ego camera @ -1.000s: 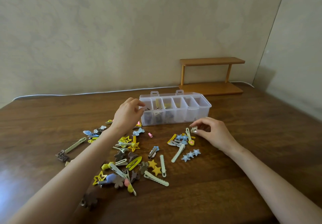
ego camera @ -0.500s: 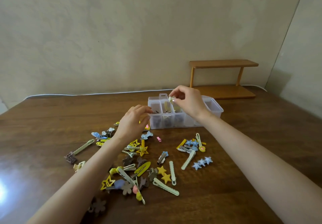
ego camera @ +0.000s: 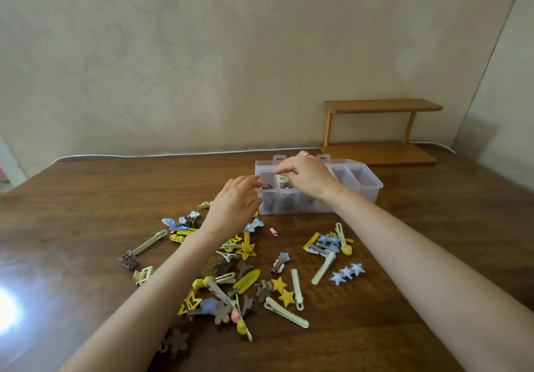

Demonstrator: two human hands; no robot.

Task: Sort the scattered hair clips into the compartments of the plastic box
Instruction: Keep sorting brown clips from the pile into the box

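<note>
Both at plastic box: left hand beside (right hand above).

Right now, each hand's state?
Left hand: open, fingers at the clear plastic box's end.
Right hand: curled over a cream hair clip; grip unclear.

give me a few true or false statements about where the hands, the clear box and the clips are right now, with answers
1. The clear plastic compartment box stands on the dark wooden table. True.
2. The right hand is over the box's rightmost compartment. False: it is over compartments near the left end.
3. The blue three-star hair clip lies inside the box. False: it lies on the table, nearer the person than the box.
4. The left hand is at the box's left end. True.
5. The small wooden shelf stands behind the box, to the right. True.
</note>
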